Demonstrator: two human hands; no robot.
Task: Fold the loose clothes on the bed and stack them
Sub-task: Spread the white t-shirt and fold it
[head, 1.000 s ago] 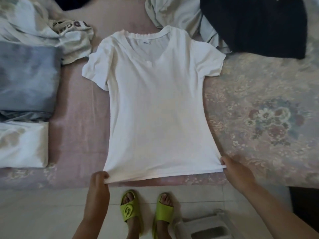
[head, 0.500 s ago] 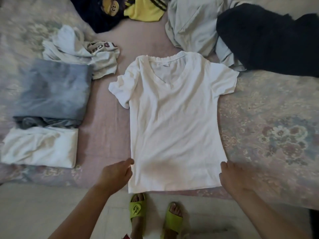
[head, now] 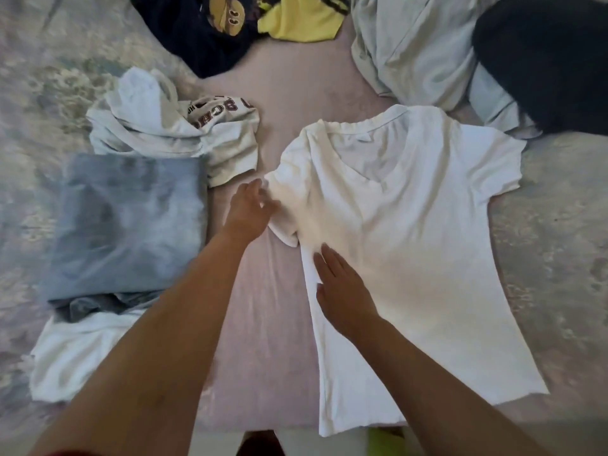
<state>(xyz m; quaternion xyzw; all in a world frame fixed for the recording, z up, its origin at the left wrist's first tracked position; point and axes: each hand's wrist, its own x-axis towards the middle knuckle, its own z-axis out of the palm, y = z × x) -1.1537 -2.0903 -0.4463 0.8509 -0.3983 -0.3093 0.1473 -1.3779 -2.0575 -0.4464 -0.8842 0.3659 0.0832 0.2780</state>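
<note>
White T-shirt [head: 411, 245] lies flat, front up, on the bed [head: 273, 324], collar away from the person, hem at the bed's near edge. A bare strip of pink sheet runs along the shirt's left side, between it and the folded pile; patterned cover lies bare to the shirt's right.

Left hand [head: 248, 212] is at the shirt's left sleeve, fingers blurred against the sleeve's edge; cannot tell whether they pinch the cloth or only touch it. Right hand [head: 342, 291] rests flat on the shirt's left side seam below the sleeve, fingers straight, holding nothing.

Left of the bare strip: folded grey-blue garment [head: 128, 222] over a folded white garment [head: 72, 360]. Crumpled lettered white shirt [head: 171, 130] sits just beyond them, near the sleeve. Far side: dark printed garment [head: 197, 31], yellow garment [head: 299, 21], pale green garment [head: 414, 47], black garment [head: 543, 60].
</note>
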